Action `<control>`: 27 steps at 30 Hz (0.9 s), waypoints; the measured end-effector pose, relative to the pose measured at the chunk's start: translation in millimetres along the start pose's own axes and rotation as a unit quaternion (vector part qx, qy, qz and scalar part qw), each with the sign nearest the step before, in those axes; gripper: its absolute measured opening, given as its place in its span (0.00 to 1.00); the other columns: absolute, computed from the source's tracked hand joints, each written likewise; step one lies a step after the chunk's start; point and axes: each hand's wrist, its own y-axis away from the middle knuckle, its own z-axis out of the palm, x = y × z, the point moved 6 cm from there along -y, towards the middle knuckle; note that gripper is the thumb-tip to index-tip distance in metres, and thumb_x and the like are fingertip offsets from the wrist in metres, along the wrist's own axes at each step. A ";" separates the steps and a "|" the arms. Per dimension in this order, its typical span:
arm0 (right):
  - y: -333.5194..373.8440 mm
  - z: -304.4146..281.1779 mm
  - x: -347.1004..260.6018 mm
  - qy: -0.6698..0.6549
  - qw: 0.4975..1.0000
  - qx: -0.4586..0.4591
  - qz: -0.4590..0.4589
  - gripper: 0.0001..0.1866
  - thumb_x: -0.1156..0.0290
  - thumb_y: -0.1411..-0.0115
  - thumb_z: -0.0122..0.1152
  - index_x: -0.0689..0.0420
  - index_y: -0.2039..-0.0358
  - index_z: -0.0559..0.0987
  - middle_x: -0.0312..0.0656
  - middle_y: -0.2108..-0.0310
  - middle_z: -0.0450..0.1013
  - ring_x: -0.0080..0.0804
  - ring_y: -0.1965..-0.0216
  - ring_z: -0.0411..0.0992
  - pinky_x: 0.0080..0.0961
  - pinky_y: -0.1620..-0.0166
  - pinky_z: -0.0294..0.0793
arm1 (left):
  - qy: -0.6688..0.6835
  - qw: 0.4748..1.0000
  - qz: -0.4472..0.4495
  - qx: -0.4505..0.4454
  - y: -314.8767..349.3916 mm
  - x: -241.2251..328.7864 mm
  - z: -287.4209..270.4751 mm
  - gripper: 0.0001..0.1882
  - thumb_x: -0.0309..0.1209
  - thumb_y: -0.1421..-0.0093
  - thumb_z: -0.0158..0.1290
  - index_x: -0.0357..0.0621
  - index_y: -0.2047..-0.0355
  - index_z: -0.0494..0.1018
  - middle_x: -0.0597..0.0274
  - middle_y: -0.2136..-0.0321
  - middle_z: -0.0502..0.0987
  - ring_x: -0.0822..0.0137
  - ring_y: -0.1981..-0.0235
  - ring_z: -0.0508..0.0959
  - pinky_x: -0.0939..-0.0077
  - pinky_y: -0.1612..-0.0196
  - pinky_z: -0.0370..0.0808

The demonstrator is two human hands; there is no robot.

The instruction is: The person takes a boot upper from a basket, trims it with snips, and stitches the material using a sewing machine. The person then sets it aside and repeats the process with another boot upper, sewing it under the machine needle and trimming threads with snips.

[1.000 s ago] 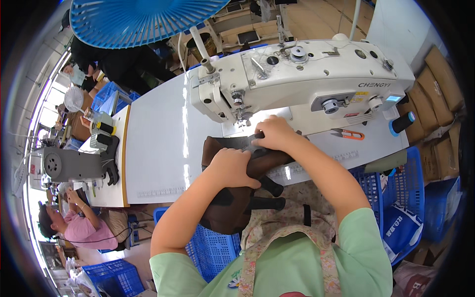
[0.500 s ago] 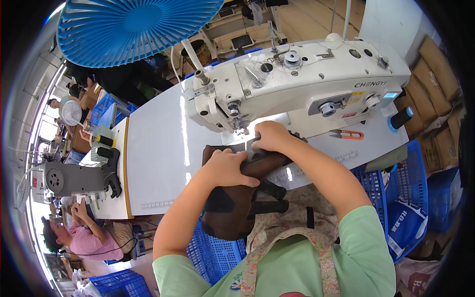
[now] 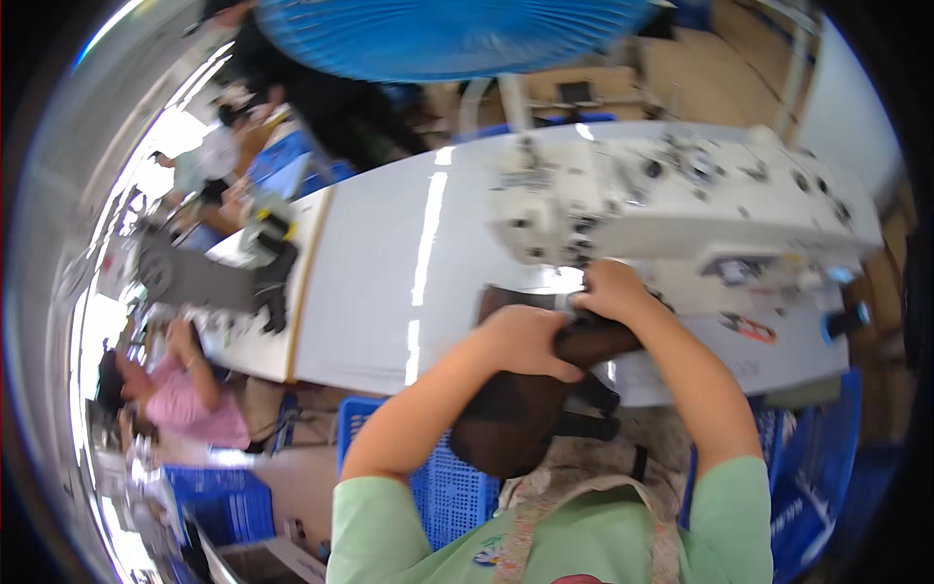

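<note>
A dark brown and black sewn workpiece (image 3: 506,428), soft and bag-like with black strap-like ends, lies across the near edge of the white sewing table (image 3: 375,263) and hangs down over it. My left hand (image 3: 525,341) is on top of it, fingers bent over the cloth and thumb stretched to the right. With curled fingers my right hand (image 3: 615,289) grips its far part, close by the lit needle area of the white sewing machine (image 3: 700,219). The fingertips of my right hand and the needle itself are hidden or blurred.
Orange-handled thread snips (image 3: 748,328) and a dark thread cone (image 3: 844,322) lie right of the machine. A blue fan (image 3: 452,34) hangs over the far side. Blue baskets (image 3: 452,492) stand below the table. At left, a person in pink (image 3: 199,404) sits near a grey machine (image 3: 199,277).
The whole view has swung, so the table, machine and hands appear further right, and the picture is blurred. Both hands keep their hold on the workpiece, with little visible shift against the machine.
</note>
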 end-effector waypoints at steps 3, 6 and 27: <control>7.7 -10.2 -7.6 -0.032 0.999 0.006 0.002 0.22 0.53 0.58 0.66 0.58 0.70 0.82 0.50 0.70 0.78 0.50 0.64 0.77 0.42 0.59 0.75 | -0.002 1.000 -0.030 -0.001 2.1 -1.8 0.9 0.40 0.62 0.60 0.61 0.35 0.63 0.75 0.43 0.68 0.79 0.44 0.63 0.79 0.55 0.58 0.75; 10.2 -13.3 -10.7 -0.020 1.000 0.006 0.014 0.22 0.53 0.58 0.68 0.58 0.70 0.81 0.50 0.69 0.78 0.50 0.63 0.76 0.42 0.58 0.75 | 0.001 0.998 -0.059 -0.035 0.7 -4.0 3.9 0.43 0.63 0.61 0.60 0.34 0.57 0.74 0.41 0.70 0.79 0.45 0.64 0.80 0.57 0.58 0.75; 18.4 1.3 15.2 -0.064 0.994 0.090 -0.004 0.22 0.49 0.57 0.68 0.58 0.75 0.81 0.48 0.73 0.78 0.48 0.67 0.77 0.42 0.61 0.75 | -0.044 0.999 -0.009 0.020 -1.5 3.0 3.3 0.44 0.64 0.58 0.61 0.31 0.59 0.73 0.43 0.65 0.76 0.45 0.58 0.76 0.57 0.52 0.72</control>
